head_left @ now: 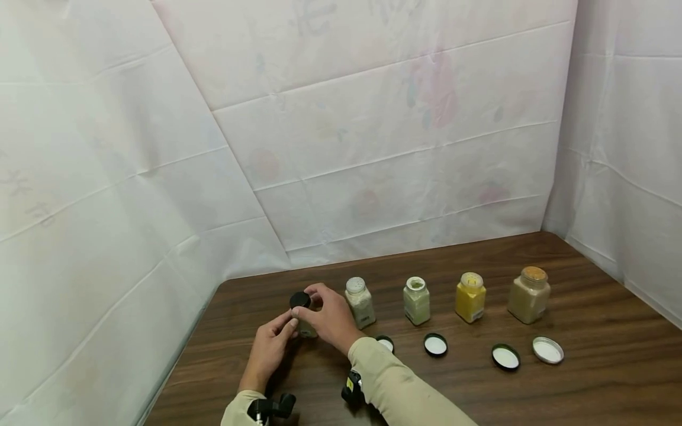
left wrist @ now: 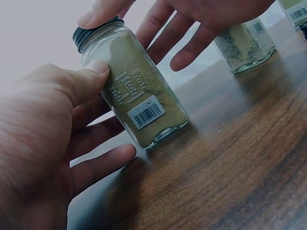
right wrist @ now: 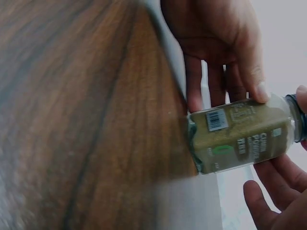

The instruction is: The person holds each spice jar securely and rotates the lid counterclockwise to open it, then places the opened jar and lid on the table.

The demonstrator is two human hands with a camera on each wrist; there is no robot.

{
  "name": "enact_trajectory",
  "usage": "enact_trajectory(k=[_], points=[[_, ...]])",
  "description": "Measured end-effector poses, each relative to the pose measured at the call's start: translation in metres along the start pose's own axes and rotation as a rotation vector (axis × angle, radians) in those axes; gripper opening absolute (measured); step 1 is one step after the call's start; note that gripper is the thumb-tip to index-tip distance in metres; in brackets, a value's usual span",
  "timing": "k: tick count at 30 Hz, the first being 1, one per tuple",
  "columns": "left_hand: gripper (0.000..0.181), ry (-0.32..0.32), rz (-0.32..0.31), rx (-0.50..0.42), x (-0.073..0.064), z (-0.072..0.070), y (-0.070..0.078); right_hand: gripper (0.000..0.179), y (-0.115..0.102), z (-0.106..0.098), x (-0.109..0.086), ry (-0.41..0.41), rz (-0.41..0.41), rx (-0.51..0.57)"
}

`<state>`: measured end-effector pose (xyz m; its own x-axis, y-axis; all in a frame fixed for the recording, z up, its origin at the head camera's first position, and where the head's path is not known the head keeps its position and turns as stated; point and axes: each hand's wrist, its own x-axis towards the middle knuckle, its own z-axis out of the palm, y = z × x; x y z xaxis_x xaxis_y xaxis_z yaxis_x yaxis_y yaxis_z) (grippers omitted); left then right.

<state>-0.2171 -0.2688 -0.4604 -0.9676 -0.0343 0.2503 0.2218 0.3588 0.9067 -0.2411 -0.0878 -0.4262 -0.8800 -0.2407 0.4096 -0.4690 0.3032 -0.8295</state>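
A square glass jar of greenish-brown powder (left wrist: 144, 91) stands at the left of the table, its label reading as cumin powder in the right wrist view. My left hand (head_left: 264, 354) holds the jar's body, thumb on the near face and fingers behind. On top is a black screw lid (head_left: 300, 299), which my right hand (head_left: 333, 316) pinches between thumb and fingers. The right hand's other fingers (left wrist: 184, 48) spread out past the jar. Just right of that hand is an uncapped jar of pale contents (head_left: 360, 305).
Farther right stand an uncapped pale green jar (head_left: 417, 305), a yellow one (head_left: 470, 300) and a larger tan one (head_left: 527, 299). Upturned lids (head_left: 436, 345) lie before them, one partly behind my right sleeve (head_left: 394, 378). White cloth (head_left: 383, 148) hangs behind the wooden table (head_left: 458, 396).
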Motion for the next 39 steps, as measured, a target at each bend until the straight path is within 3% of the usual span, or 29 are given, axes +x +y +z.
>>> enact_trajectory(k=[6,12,27,39], points=[[0.04,-0.003,0.022,0.013,0.0017,0.001,-0.0022,0.046,-0.0006,-0.002,-0.0002,-0.007,0.025,-0.031],[0.04,-0.012,0.001,0.013,0.0014,0.0003,-0.0022,0.045,0.0005,-0.001,-0.0006,0.001,0.042,-0.047],[0.041,-0.036,-0.013,-0.082,0.0013,0.0023,0.0007,0.046,0.0032,-0.0026,0.0014,0.009,-0.045,-0.11],[0.041,-0.006,-0.023,-0.04,-0.0014,0.0029,0.0013,0.042,0.0036,-0.0037,0.0027,-0.059,-0.084,-0.191]])
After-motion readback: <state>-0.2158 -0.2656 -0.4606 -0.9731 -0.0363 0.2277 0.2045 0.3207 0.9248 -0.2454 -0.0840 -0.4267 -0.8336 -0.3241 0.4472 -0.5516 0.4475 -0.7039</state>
